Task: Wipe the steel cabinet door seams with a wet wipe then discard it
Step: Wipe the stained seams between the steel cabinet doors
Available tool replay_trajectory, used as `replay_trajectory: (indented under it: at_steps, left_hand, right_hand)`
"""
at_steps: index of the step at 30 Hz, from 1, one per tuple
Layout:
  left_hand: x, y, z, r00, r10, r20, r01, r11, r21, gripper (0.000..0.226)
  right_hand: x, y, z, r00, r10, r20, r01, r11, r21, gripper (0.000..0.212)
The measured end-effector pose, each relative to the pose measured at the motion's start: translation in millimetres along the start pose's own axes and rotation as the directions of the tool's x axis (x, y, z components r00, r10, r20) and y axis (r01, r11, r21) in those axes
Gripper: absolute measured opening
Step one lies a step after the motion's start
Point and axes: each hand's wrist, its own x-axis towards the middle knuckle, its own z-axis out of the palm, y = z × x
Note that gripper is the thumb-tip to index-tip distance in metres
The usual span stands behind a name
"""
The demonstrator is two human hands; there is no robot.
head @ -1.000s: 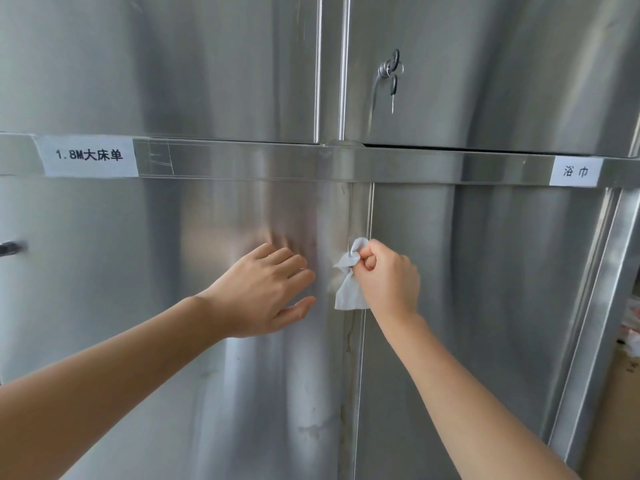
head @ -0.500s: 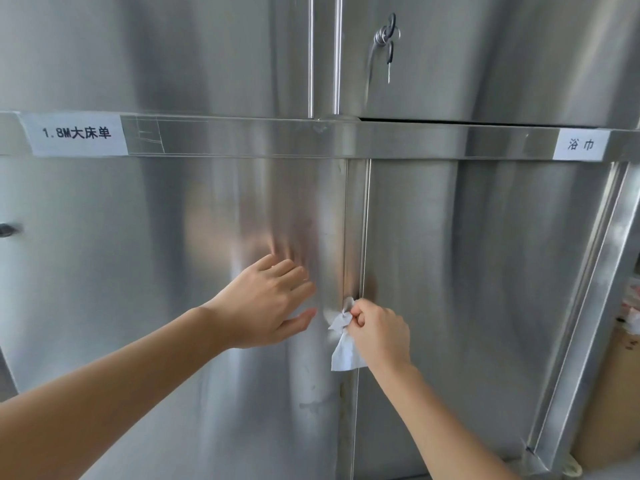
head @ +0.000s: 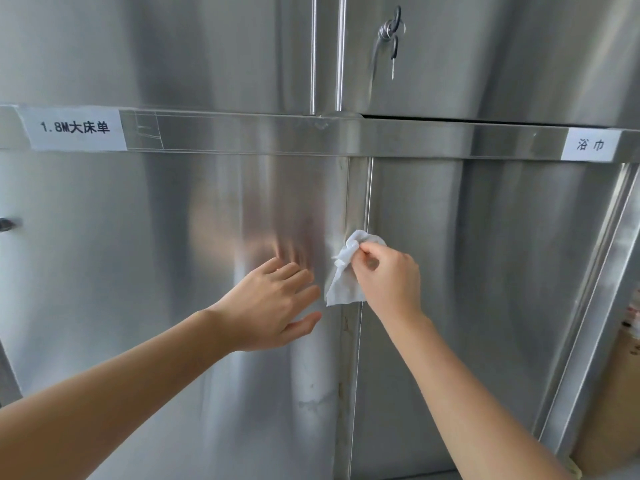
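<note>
A steel cabinet fills the view. Its lower left door (head: pixel 173 271) and lower right door (head: pixel 485 271) meet at a vertical seam (head: pixel 362 195) in the middle. My right hand (head: pixel 389 280) pinches a crumpled white wet wipe (head: pixel 343 275) and presses it against that seam at mid-height. A loose flap of the wipe hangs down below my fingers. My left hand (head: pixel 273 306) lies flat on the lower left door, fingers spread, just left of the wipe. Stains show on the seam below the wipe.
A horizontal steel rail (head: pixel 415 140) with two white paper labels (head: pixel 74 128) (head: pixel 590 145) crosses above my hands. Keys (head: pixel 393 36) hang from a lock on the upper right door. A dark handle (head: pixel 5 224) sits at the far left. A cardboard box (head: pixel 620 393) stands at the right edge.
My right hand slid the wipe down the seam, then back up to mid-height. My left hand stayed pressed on the left door.
</note>
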Motion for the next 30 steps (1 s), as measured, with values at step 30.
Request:
replay_trajectory:
  at_steps: [30]
  left_hand:
    - [-41.5, 29.9, 36.8, 0.997, -0.014, 0.074, 0.022, 0.993, -0.112, 0.042]
  right_hand:
    - [-131.4, 65.3, 56.6, 0.945, 0.143, 0.293, -0.162, 0.986, 0.041, 0.019]
